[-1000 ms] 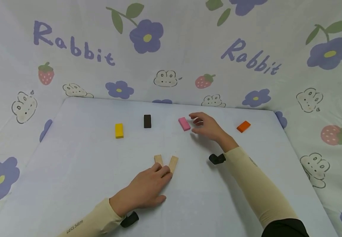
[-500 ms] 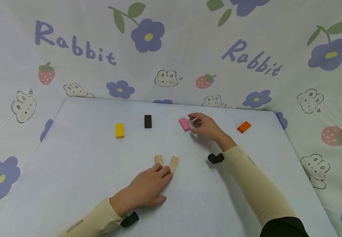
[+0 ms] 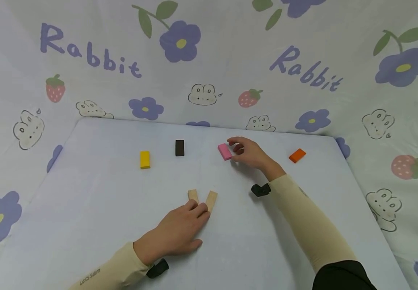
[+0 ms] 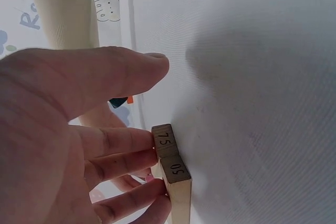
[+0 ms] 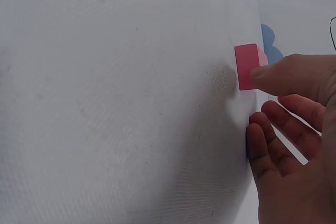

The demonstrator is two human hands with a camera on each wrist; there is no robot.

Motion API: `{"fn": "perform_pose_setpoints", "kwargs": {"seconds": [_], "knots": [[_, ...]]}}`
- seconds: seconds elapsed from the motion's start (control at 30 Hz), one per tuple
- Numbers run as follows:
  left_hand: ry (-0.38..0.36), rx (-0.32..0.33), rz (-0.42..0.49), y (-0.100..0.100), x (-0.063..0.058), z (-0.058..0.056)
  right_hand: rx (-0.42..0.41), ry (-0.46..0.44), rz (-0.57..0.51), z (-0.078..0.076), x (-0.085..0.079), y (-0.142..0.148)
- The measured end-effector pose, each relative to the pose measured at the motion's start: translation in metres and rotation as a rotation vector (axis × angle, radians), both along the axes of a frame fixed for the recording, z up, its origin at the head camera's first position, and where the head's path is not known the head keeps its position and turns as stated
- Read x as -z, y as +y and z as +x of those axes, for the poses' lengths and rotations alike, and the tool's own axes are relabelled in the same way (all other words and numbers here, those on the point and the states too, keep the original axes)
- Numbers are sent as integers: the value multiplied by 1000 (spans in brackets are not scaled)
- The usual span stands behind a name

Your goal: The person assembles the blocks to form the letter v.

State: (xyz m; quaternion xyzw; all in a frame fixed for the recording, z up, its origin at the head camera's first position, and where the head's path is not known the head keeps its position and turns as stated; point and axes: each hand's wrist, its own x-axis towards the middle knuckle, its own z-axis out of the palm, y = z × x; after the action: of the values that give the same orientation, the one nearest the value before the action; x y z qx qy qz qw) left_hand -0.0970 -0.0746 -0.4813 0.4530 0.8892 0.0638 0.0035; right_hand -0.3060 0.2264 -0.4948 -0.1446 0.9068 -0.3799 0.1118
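Observation:
Two plain wooden blocks lie in a V on the white table in the head view, the left block [image 3: 192, 195] and the right block [image 3: 211, 198]. My left hand [image 3: 180, 230] rests its fingertips on their near ends, thumb held apart. Printed numbers show on the block ends [image 4: 176, 169] in the left wrist view. Farther off, my right hand [image 3: 250, 154] reaches in beside a pink block [image 3: 225, 152], fingers bent and spread with a gap to the thumb. The thumb tip overlaps the pink block [image 5: 247, 69] in the right wrist view.
A yellow block [image 3: 145, 160] and a black block [image 3: 180, 148] lie at the back left of the table [image 3: 103, 209]. To the right of my right hand is an orange block [image 3: 297, 155]. Behind the table's far edge hangs a rabbit-print cloth [image 3: 223, 48].
My right hand has shifted slightly left, closer to the pink block. The left hand and the blocks have stayed in place.

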Motion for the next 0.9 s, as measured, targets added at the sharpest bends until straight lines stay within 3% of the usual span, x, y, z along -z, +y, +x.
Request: {"fn": "perform_pose_setpoints", "kwargs": {"seconds": [0.37, 0.77, 0.9], "knots": [[14, -6, -19, 0, -1, 0, -16, -21, 56, -7, -1, -4], [-18, -16, -4, -2, -3, 1, -31, -51, 78, -10, -5, -11], [9, -13, -17, -2, -2, 1, -21, -41, 93, -11, -5, -13]]}}
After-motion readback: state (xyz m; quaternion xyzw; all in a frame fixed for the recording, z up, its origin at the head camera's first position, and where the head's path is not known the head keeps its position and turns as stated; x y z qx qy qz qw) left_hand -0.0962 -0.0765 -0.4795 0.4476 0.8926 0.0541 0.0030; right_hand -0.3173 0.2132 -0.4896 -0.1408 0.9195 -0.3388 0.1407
